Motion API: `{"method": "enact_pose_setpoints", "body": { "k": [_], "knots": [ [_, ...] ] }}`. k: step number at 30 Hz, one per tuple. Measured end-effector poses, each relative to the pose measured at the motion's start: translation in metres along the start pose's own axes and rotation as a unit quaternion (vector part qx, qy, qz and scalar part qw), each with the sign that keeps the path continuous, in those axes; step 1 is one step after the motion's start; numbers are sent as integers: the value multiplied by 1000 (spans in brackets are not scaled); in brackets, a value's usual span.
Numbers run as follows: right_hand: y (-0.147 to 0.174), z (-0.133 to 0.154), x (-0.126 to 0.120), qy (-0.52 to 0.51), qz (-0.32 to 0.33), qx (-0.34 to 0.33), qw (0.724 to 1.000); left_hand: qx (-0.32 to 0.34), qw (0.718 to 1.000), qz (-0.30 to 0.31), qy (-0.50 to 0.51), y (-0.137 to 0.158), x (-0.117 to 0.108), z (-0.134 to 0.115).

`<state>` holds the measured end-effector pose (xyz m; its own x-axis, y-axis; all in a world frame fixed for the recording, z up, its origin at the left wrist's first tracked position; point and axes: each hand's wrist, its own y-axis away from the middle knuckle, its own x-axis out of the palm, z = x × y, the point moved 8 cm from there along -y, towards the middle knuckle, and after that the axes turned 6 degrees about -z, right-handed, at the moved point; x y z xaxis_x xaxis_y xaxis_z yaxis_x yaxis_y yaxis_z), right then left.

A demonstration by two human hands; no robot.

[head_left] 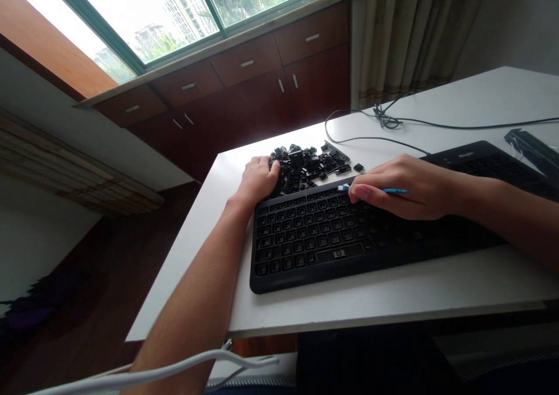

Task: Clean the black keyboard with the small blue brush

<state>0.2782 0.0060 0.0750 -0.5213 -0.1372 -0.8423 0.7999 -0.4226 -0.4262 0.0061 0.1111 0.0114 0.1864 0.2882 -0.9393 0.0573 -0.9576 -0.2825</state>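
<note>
A black keyboard (301, 272) with its keycaps removed lies across the white table, its bare square key sockets showing over the left part. My right hand (402, 185) is over the upper middle of the keyboard, closed on a thin blue brush (395, 191). The brush's pale tip points left, close to the top row of sockets. My left hand (257, 177) rests beyond the keyboard's far left corner, against a pile of loose black keycaps (301, 165). Its thumb is apart from the fingers, which are partly hidden.
A black cable (471, 127) with a tied bundle runs behind the keyboard. A dark plastic-looking piece (535, 153) lies at the right on the white table (187, 272). A white cord (174, 366) crosses the lower foreground. Wooden cabinets (244, 101) stand beneath the window.
</note>
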Motion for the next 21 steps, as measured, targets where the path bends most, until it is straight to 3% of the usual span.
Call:
{"method": "enact_pose_setpoints", "body": {
  "k": [21],
  "knots": [
    [0,-5,4,-16,16,9,1000,-3,1000,7,-2,1,-1,-1]
  ]
}}
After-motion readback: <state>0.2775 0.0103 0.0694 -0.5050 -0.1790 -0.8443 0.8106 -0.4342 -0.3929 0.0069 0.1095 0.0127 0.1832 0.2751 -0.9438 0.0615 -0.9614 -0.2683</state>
